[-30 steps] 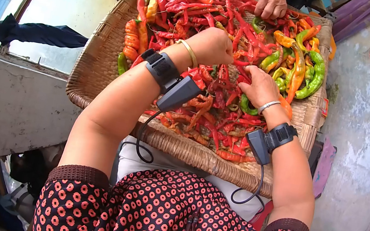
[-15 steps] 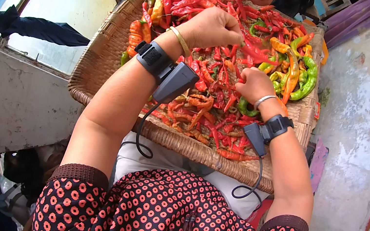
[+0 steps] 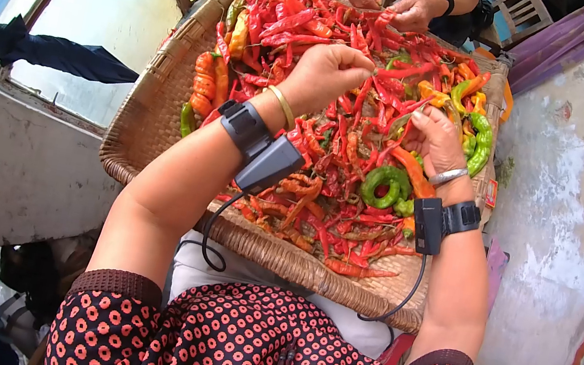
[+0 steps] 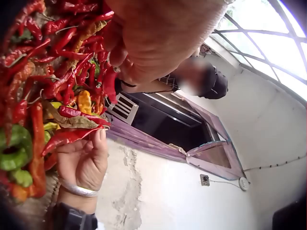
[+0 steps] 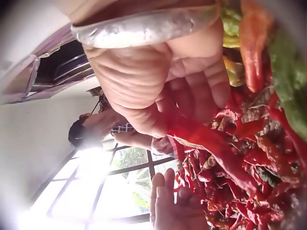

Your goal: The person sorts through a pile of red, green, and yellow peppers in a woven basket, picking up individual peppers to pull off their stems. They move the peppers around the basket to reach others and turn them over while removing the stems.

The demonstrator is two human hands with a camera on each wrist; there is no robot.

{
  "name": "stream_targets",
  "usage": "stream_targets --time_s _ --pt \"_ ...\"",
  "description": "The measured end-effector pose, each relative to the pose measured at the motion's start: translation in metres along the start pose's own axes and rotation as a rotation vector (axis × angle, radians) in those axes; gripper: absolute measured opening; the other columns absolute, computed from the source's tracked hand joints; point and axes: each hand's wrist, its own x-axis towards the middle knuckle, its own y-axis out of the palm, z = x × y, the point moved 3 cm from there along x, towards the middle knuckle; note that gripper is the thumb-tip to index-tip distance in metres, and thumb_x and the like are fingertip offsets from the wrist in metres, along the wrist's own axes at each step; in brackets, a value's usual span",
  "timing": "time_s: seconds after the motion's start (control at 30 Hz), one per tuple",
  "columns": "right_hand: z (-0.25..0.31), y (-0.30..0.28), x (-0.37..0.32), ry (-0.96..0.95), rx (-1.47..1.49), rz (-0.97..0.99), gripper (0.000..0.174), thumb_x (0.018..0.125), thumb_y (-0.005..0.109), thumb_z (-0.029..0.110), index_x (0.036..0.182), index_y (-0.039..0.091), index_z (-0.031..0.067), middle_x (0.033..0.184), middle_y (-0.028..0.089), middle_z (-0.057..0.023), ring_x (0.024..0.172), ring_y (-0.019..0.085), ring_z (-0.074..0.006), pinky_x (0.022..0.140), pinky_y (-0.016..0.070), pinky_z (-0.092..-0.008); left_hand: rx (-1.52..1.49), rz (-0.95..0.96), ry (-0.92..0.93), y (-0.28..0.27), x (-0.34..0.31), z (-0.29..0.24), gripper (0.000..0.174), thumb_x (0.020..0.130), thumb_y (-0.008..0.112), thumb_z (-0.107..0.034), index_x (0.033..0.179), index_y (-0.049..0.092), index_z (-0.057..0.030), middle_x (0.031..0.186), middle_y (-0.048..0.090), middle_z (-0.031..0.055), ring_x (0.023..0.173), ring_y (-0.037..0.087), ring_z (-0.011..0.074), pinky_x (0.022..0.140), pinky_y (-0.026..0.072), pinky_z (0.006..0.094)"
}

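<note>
My left hand (image 3: 326, 79) is over the middle of the chili pile (image 3: 345, 145), thumb and fingers pinched together. A red chili pepper (image 4: 110, 85) hangs at its fingertips in the left wrist view. To the right, my right hand (image 3: 436, 139) is turned palm up and holds another red chili pepper (image 5: 220, 151) under its thumb. A withered brownish pepper (image 4: 79, 121) shows beside that chili in the left wrist view. Just below my right hand lies a curled green pepper (image 3: 383, 187), next to an orange pepper (image 3: 413, 171).
The chilies lie in a large woven basket (image 3: 287, 254) across my lap. Another person's hands (image 3: 414, 10) work at its far edge. Green peppers (image 3: 480, 141) line the right side. A dark folded umbrella (image 3: 72, 58) hangs by the window at left; a wall (image 3: 565, 231) stands at right.
My right hand has turned from palm down over the pile to palm up with a red chili. My left hand stays raised over the pile. The other person's hands have come fully into view.
</note>
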Motion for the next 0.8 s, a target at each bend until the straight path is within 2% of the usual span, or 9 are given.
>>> stream_targets --time_s 0.03,0.07,0.17,0.37,0.53,0.6,0.7,0.73,0.8 --pt "-0.003 0.003 -0.001 0.021 0.039 0.024 0.010 0.082 0.057 0.020 0.080 0.056 0.0104 0.069 0.058 0.0019 0.059 0.056 -0.0067 0.054 0.0470 -0.0207 0.200 -0.014 0.211 0.002 0.001 -0.001 0.015 0.082 0.059 -0.010 0.094 0.062 -0.0009 0.085 0.058 -0.0007 0.071 0.052 0.0059 0.063 0.0448 0.0196" --pt "-0.006 0.003 0.000 0.034 0.068 0.050 0.009 0.083 0.056 0.019 0.081 0.056 0.0098 0.072 0.060 0.0002 0.062 0.057 -0.0076 0.056 0.0473 -0.0204 0.137 0.053 0.097 0.008 -0.002 0.007 0.020 0.082 0.060 -0.012 0.100 0.060 -0.0019 0.092 0.057 0.0001 0.078 0.053 0.0069 0.068 0.0456 0.0210" --pt "-0.010 0.013 -0.002 0.027 0.221 0.103 0.008 0.083 0.055 0.017 0.083 0.056 0.0088 0.074 0.060 -0.0004 0.065 0.058 -0.0081 0.058 0.0476 -0.0203 -0.077 0.266 -0.264 0.031 -0.018 -0.002 0.027 0.083 0.060 -0.017 0.105 0.058 -0.0012 0.088 0.060 0.0021 0.075 0.053 0.0056 0.065 0.0460 0.0211" --pt "0.002 0.025 -0.009 0.041 0.202 0.146 0.015 0.082 0.054 0.012 0.095 0.057 0.0061 0.078 0.060 0.0007 0.066 0.057 -0.0064 0.060 0.0472 -0.0200 -0.014 0.494 -0.368 0.048 -0.032 0.003 0.021 0.082 0.062 -0.017 0.093 0.061 -0.0003 0.075 0.061 -0.0005 0.066 0.052 0.0040 0.058 0.0441 0.0207" --pt "-0.003 0.007 -0.005 0.061 -0.007 0.065 0.020 0.081 0.055 0.010 0.101 0.056 0.0038 0.077 0.059 0.0013 0.062 0.055 -0.0049 0.055 0.0453 -0.0186 0.025 0.430 -0.421 0.032 -0.024 0.000 0.019 0.074 0.070 -0.018 0.080 0.062 -0.0024 0.066 0.057 -0.0031 0.060 0.048 0.0036 0.054 0.0407 0.0208" --pt "0.001 -0.001 -0.003 0.110 -0.384 0.010 0.022 0.081 0.056 0.010 0.102 0.056 0.0025 0.077 0.059 0.0007 0.059 0.053 -0.0045 0.049 0.0428 -0.0184 0.100 0.426 -0.391 0.026 -0.021 0.004 0.019 0.074 0.071 -0.019 0.079 0.062 -0.0024 0.066 0.056 -0.0034 0.060 0.048 0.0038 0.053 0.0405 0.0210" --pt "0.003 -0.013 0.001 0.023 -0.254 -0.105 0.025 0.081 0.057 0.010 0.104 0.054 0.0006 0.077 0.059 -0.0016 0.061 0.055 -0.0053 0.047 0.0426 -0.0187 0.160 0.430 -0.350 0.024 -0.019 0.005 0.019 0.076 0.069 -0.019 0.082 0.062 -0.0029 0.066 0.055 -0.0044 0.058 0.047 0.0034 0.052 0.0396 0.0205" --pt "0.004 -0.010 0.003 -0.106 0.071 -0.123 0.031 0.081 0.058 0.011 0.109 0.051 -0.0020 0.078 0.059 -0.0040 0.063 0.057 -0.0068 0.048 0.0441 -0.0190 0.088 0.389 -0.389 0.024 -0.019 0.004 0.019 0.077 0.067 -0.019 0.085 0.062 -0.0031 0.067 0.055 -0.0046 0.059 0.047 0.0029 0.052 0.0392 0.0198" --pt "0.010 -0.005 0.001 -0.149 0.117 -0.222 0.035 0.081 0.058 0.011 0.112 0.048 -0.0031 0.079 0.059 -0.0049 0.063 0.057 -0.0075 0.049 0.0447 -0.0190 0.025 0.347 -0.438 0.024 -0.018 0.005 0.020 0.082 0.062 -0.020 0.092 0.062 -0.0034 0.068 0.055 -0.0054 0.059 0.046 0.0014 0.050 0.0377 0.0180"
